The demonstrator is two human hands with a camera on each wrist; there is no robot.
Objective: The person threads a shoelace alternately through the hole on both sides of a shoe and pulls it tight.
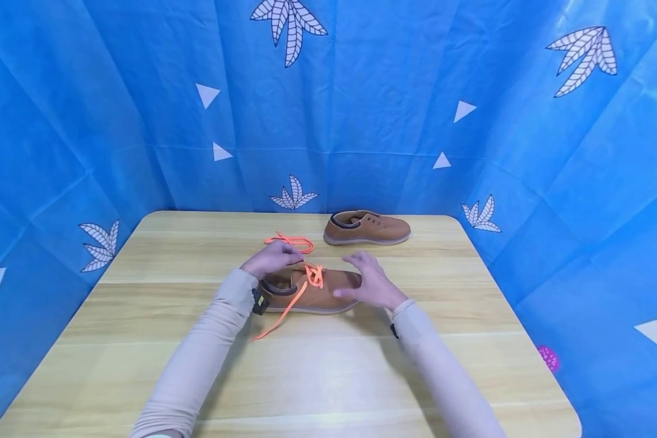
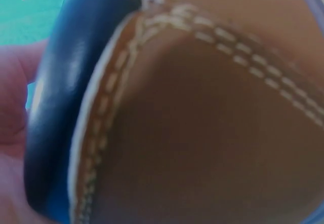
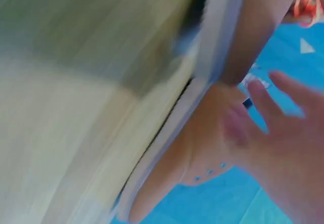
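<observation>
Both forearms, in long pale-grey fabric sleeves (image 1: 202, 353), reach forward and converge. The bare left hand (image 1: 274, 258) bends inward, back uppermost, its fingertips' hold unclear. The bare right hand (image 1: 375, 285) spreads loosely, thumb well apart from its extended fingers (image 3: 266, 104).

You are in a small draped booth, set up like a studio corner: bright blue, creased sheet curtains (image 1: 383, 91) printed with white leaves (image 1: 294, 42) and white triangles (image 1: 207, 94) enclose the far edge and both sides of your pale wood-grained, round-cornered tabletop (image 1: 328, 377). The building beyond cannot be told.
</observation>
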